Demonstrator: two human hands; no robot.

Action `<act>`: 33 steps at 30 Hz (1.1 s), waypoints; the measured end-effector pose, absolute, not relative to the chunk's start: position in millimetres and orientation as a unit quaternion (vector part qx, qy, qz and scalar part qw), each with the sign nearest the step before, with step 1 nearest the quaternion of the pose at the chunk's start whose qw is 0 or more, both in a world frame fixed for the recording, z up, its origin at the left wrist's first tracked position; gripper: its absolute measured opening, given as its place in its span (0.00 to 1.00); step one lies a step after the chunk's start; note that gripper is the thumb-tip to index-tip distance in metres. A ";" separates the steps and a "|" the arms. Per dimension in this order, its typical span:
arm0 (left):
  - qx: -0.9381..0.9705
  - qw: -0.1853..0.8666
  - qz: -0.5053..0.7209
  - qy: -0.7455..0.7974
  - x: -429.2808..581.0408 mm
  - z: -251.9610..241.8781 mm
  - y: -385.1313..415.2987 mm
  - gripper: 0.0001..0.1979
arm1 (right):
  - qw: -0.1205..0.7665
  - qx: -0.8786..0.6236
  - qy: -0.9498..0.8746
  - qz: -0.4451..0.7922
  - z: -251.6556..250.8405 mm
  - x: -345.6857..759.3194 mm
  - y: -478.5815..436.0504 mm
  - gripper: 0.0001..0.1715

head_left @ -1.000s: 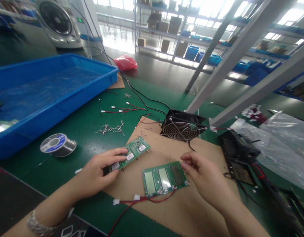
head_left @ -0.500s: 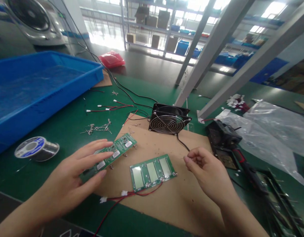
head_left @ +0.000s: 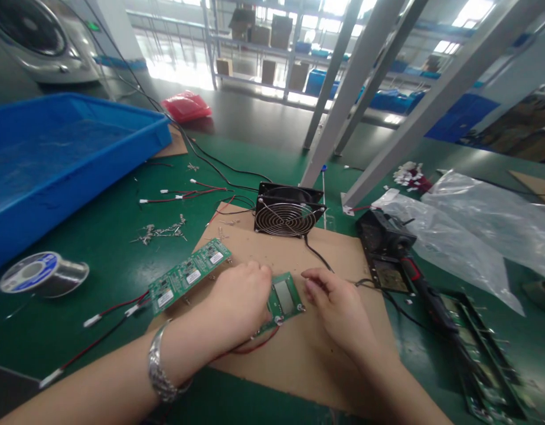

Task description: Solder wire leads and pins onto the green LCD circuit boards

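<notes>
Cardboard (head_left: pixel 305 366) on the table (head_left: pixel 108 236), display board (head_left: pixel 284 297) on top, apparently being steadied
Left end's covered by left hand (head_left: pixel 241 301), grip can't be told; right hand (head_left: pixel 336 301), fingers curled, is held alongside, pinch unclear. Firm edge hold probably needed next.

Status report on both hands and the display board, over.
Left hand over display board, covering much of it. Right hand curled beside its edge, grip unclear. Board on cardboard; fan beyond.
</notes>
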State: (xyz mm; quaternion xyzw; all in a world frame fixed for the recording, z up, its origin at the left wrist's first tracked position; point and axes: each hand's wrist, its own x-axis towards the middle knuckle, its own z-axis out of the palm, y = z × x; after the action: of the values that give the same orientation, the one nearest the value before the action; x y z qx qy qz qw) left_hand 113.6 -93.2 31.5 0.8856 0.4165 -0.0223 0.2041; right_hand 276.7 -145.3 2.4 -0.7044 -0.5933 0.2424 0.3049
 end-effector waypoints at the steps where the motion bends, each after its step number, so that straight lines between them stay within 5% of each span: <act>1: 0.880 0.222 -0.020 0.419 111.9 32.3 -91.3 0.13 | 0.311 -0.704 -0.592 0.240 1.0 276.5 -146.1 0.10; 6: 0.843 0.375 -0.007 0.385 102.4 28.5 -82.7 0.03 | 0.359 -0.692 -0.581 0.231 -4.8 273.5 -152.2 0.10; 13: 0.712 0.612 0.019 0.343 98.2 15.5 -92.2 0.09 | 0.438 -0.647 -0.578 0.234 -0.5 265.4 -155.7 0.06; 19: 0.234 0.911 0.165 0.298 90.4 5.3 -105.2 0.15 | 0.409 -0.627 -0.653 0.112 25.9 262.2 -156.6 0.07; 27: 0.132 0.927 0.237 0.259 84.8 2.9 -107.0 0.17 | 0.257 -0.586 -0.767 0.043 42.8 244.6 -140.5 0.08; 33: 0.138 0.928 0.218 0.271 81.8 5.6 -105.3 0.21 | 0.271 -0.569 -0.776 0.035 31.2 237.5 -134.9 0.10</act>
State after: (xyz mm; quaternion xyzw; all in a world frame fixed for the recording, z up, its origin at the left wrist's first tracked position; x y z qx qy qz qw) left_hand 81.8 -105.3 5.6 0.1381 0.2708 0.2175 0.9275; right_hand 237.5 -134.9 31.2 -0.5686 -0.7757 0.0353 0.2714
